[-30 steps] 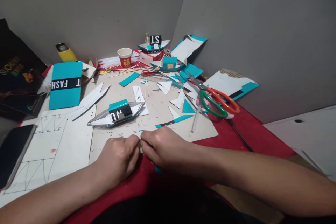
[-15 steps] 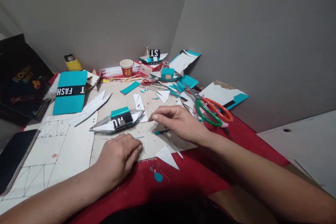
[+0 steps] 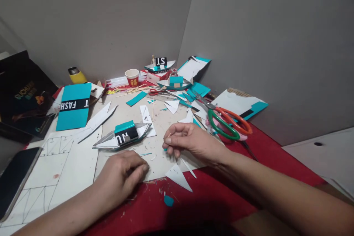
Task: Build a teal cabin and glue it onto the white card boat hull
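The left forearm [image 3: 69, 209] enters bare from the near left edge and slants right and farther in; its wrist [image 3: 103, 188] is nearly straight, and the left hand [image 3: 124, 173] lies low, back upward, fingers loosely curled, the thumb [image 3: 138, 174] stretched out to the right, the undersides of the fingers hidden; the right forearm [image 3: 271, 183], bare too, comes from the near right and runs left and farther in; the right hand [image 3: 168, 139] is set a little farther than the left, apart from it, thumb side facing near; its forefinger bends over to meet the thumb in a light pinch, while the other fingers [image 3: 171, 152] curl in beneath.
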`<action>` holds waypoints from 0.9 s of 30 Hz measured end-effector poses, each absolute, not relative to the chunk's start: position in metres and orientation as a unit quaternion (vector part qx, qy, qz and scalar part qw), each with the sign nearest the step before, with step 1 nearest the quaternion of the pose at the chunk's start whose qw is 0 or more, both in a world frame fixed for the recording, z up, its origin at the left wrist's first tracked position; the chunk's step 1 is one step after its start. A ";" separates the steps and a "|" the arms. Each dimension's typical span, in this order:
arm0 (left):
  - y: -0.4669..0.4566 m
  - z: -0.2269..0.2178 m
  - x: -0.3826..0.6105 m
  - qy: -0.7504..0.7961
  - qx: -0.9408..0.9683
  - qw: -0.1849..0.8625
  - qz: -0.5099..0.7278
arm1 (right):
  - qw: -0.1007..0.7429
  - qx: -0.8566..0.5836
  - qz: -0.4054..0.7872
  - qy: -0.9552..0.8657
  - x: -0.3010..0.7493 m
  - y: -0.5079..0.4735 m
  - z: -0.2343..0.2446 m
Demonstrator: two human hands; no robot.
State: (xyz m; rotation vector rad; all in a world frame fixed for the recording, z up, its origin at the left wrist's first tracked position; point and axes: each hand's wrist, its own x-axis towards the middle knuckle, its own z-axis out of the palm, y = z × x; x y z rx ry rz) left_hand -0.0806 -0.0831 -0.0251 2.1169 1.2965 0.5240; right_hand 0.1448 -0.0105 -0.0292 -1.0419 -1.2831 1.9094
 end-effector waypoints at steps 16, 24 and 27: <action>-0.079 -0.002 -0.063 0.499 0.447 0.673 0.313 | 0.330 -0.318 0.584 -0.669 0.129 -0.041 -0.018; -0.086 -0.001 -0.066 0.533 0.515 0.615 0.271 | 0.263 -0.329 0.489 -0.764 0.128 -0.041 -0.018; -0.091 -0.002 -0.066 0.534 0.510 0.624 0.256 | 0.261 -0.285 0.403 -0.830 0.130 -0.043 -0.023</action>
